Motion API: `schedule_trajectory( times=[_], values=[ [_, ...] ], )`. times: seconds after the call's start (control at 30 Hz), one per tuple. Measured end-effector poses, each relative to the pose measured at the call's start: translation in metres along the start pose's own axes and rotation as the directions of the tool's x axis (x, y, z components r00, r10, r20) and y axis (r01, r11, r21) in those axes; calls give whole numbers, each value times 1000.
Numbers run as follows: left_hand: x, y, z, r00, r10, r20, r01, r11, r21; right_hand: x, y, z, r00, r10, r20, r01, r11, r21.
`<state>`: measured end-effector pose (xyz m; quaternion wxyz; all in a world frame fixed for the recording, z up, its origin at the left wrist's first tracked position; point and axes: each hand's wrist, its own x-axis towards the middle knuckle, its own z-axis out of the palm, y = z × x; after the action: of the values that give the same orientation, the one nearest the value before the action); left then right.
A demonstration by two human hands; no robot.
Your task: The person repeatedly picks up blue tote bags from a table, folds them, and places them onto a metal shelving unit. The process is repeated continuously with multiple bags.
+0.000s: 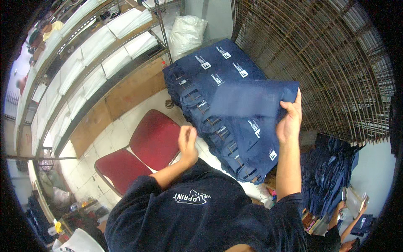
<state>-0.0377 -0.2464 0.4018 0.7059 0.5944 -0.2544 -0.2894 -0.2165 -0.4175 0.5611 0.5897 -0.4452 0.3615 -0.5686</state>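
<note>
My right hand (289, 119) grips the edge of a navy fabric piece (247, 98), thumb on its near face. The piece is held over the stack and its left part is smeared by motion. Below it, a pile of navy fabric items (191, 63) with white prints covers a table, and looped straps hang along the pile's near left side. My left hand (187, 145) is raised left of the pile, above the chair side, with its fingers curled in. Nothing shows in that hand.
Two red chair seats (155, 136) stand at the left. Shelves (113, 38) of white flat stacks line the far left; a white sack (187, 33) stands behind the pile. A wire rack (327, 54) rises at the right. Lower right, a co-worker's hands hold a frame (354, 201).
</note>
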Motion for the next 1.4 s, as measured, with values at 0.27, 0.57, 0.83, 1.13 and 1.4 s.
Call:
schedule_trajectory(
  times=[0.27,0.57,0.83,1.13,1.4],
  values=[
    [-15,78,72,694,-170,700,283,958,-49,-40,52,40,973,-143,-179,178,963,201],
    [-7,64,135,806,-281,521,429,883,-188,-126,168,-106,912,-278,302,324,939,-115],
    [39,23,55,673,-637,375,665,744,69,-169,171,-205,686,583,436,-641,200,741],
    [211,-82,-28,597,-650,471,466,758,456,-69,223,-136,776,626,-79,-625,780,36],
    [387,-58,-102,848,-328,417,50,832,552,24,323,-5,918,388,80,-360,901,-245]
  ],
)
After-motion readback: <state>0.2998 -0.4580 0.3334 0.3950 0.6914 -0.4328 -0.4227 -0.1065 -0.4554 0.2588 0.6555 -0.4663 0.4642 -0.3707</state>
